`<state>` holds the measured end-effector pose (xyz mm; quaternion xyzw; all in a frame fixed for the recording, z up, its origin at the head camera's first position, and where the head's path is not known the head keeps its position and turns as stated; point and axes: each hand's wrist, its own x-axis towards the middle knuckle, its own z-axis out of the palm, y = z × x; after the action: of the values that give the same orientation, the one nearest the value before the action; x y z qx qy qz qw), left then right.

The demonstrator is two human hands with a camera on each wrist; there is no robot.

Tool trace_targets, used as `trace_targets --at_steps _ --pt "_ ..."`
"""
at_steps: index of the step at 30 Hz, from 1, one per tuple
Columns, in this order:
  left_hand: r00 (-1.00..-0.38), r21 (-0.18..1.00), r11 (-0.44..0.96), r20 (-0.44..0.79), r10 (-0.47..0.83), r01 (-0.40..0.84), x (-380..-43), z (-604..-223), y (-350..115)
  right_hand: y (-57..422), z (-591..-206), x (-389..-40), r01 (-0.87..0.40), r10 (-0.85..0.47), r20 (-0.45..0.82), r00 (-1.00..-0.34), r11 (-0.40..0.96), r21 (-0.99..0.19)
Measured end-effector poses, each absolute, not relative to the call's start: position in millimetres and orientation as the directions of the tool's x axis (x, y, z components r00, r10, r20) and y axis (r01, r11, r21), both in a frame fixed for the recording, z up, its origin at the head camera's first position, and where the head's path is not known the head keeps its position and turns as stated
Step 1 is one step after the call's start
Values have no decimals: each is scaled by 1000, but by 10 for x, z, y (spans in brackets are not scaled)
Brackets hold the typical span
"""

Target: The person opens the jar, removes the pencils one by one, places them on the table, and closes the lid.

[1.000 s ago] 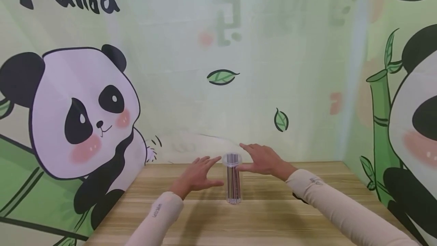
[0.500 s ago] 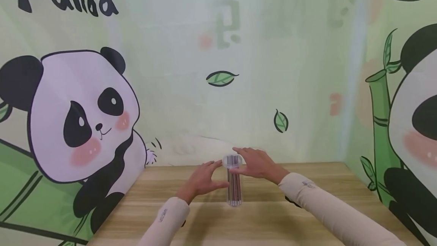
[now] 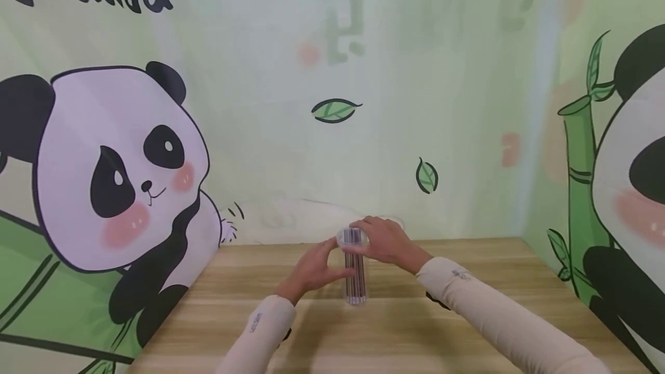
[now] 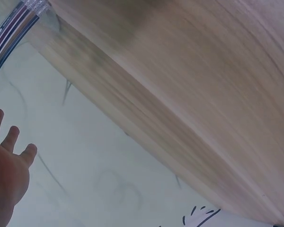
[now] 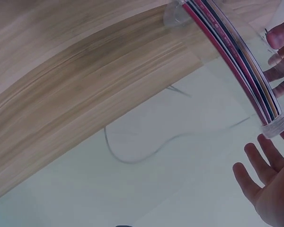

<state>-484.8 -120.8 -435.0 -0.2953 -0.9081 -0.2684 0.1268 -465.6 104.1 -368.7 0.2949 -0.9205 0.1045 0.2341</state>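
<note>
Fingers point(image 5: 248, 182) of both hands stand spread. Left hand point(image 3: 313, 270) lies just left of a clear container point(image 3: 356, 302), thumb across its near side; right hand point(image 3: 385, 240) is at the right of its lid point(image 3: 341, 238). Firm contact: cannot tell. Container stands upright between hands on wood-grain table point(image 3: 234, 316), slim striped sticks point(image 3: 359, 285) inside. Far wall point(image 3: 447, 97) bears leaf prints point(image 3: 335, 111).

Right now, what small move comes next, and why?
Perhaps steady the clear plastic cylinder of striped pencils with the left hand, since the cylinder stands upright, left thumb across its front, while the right hand is at its clear round lid.
</note>
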Motion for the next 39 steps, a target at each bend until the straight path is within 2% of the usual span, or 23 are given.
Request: trace_targets --at_steps 9,16,26,39 --pt "-808 439 681 386 446 586 -4873 -4404 -1130 1023 -3728 -4670 -599 -472 514 -716 794 -106" --pt "-777 444 640 422 468 627 -4874 -4410 -1114 1031 -3752 -4680 -636 -470 528 -707 749 -186" --pt "-779 482 612 405 478 626 -4854 -4412 -1122 1019 -3774 -4650 -686 -492 522 -697 670 -284" --pt "-764 467 606 423 487 644 -4845 -4406 -1114 1080 -3820 -4700 -750 -548 533 -645 585 -307"
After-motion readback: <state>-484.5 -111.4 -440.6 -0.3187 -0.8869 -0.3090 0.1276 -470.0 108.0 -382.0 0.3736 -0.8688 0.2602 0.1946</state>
